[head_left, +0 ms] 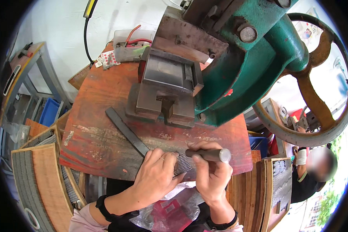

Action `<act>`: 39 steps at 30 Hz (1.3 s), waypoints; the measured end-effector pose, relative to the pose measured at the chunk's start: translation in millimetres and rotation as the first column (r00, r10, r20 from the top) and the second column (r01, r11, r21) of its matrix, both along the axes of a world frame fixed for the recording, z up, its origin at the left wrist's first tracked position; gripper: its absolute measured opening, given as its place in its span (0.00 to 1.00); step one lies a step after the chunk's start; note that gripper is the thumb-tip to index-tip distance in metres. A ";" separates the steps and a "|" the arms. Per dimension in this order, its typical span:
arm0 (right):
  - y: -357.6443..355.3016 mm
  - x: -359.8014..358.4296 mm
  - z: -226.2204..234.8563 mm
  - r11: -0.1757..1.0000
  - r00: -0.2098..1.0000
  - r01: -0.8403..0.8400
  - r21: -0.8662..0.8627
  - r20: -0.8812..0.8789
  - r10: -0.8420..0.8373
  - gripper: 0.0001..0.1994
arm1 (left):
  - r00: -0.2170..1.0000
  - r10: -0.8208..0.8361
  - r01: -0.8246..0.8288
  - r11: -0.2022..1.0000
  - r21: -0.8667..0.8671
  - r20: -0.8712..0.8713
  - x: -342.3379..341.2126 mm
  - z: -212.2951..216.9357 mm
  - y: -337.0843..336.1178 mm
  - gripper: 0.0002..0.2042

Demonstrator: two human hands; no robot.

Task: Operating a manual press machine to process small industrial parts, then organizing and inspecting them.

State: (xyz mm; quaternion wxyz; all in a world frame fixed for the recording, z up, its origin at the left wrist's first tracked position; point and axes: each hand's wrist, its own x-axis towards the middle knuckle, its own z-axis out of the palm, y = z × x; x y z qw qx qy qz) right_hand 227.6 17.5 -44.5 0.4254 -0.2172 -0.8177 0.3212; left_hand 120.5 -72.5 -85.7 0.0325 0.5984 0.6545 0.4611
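My left hand (155,174) presses down on a row of small grey metal pieces (182,165) lying at the near edge of the worn red press table (100,131). My right hand (212,174) grips a short dark metal rod (208,154) with a shiny round end, held level just above the metal pieces. Both hands touch each other over the row. A long dark flat bar (127,131) runs diagonally from under my left hand toward the steel die block (167,91) of the green press (243,58).
The press flywheel (317,104) turns at the right. Wooden trays filled with rows of metal pieces (38,181) stand at the left, another (278,185) at the right. A plastic bag (170,212) lies in my lap. Another person (317,170) sits at the far right.
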 end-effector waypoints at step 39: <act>-140.6 63.2 -80.1 0.813 0.829 -0.247 -0.528 0.319 0.459 0.27 | 0.630 0.255 -0.045 0.955 -0.294 0.733 64.4 -50.8 -169.8 0.12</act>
